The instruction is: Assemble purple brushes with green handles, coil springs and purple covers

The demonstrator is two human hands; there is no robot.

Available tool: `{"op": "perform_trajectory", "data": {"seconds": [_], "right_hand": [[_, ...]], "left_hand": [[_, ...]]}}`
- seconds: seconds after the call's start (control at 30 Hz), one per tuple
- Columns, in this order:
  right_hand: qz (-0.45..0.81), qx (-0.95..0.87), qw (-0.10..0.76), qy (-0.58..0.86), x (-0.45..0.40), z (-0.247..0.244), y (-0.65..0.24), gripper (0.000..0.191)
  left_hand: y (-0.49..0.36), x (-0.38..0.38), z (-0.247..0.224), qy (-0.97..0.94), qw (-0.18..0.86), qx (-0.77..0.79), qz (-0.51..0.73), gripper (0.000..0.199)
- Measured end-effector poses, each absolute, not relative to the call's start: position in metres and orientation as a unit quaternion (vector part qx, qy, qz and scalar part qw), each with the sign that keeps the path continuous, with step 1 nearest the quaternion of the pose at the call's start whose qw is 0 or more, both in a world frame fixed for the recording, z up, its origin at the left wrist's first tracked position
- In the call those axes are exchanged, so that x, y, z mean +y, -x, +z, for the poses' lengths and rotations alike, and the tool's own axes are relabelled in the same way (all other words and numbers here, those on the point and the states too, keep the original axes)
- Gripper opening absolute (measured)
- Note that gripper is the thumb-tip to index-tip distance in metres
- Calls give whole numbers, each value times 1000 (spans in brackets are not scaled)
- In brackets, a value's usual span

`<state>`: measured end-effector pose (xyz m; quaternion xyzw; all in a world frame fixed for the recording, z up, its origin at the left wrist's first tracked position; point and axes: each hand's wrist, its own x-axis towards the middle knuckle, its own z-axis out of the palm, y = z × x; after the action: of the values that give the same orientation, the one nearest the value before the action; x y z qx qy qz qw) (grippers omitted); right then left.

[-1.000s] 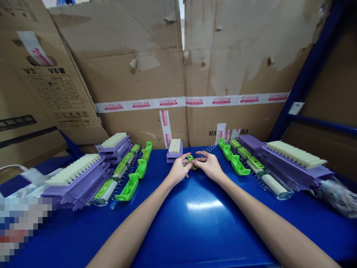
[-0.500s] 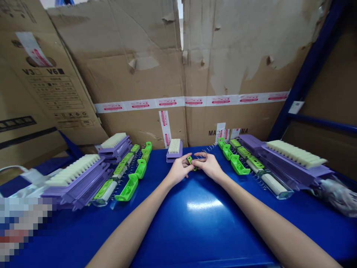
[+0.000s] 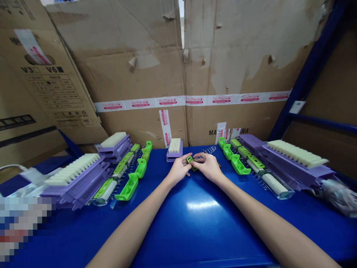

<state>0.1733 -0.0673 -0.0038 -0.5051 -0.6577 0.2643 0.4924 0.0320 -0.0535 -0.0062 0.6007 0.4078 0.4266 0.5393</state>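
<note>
Head view: left hand [image 3: 178,171] and right hand [image 3: 209,167], fingers curled nearly together, both pinch 1 small green piece [image 3: 190,159], just right of purple brush [image 3: 174,146]; coiled spring [image 3: 211,150] farther right of it.

Plast. held pc [image 3: 190,159], glossy smooth tbl [image 3: 184,234]

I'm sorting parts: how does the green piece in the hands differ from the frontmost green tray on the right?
The left hand and right hand hold the green piece; the green tray lies untouched on the blue table. The piece is partly hidden; the tray shows its open hollow. The piece looks smaller than the tray. Both are green.
</note>
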Motion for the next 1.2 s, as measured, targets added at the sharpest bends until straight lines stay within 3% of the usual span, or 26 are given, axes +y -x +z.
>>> {"op": "perform_trajectory", "data": {"seconds": [0.9, 1.2], "right_hand": [[105, -746, 423, 503, -70, -8, -170, 12], [37, -766, 440, 468, -69, -12, -173, 15]], "left_hand": [[-32, -49, -11, -547, 533, 421, 490, 36], [-35, -51, -6, -537, 525, 434, 498, 41]]}}
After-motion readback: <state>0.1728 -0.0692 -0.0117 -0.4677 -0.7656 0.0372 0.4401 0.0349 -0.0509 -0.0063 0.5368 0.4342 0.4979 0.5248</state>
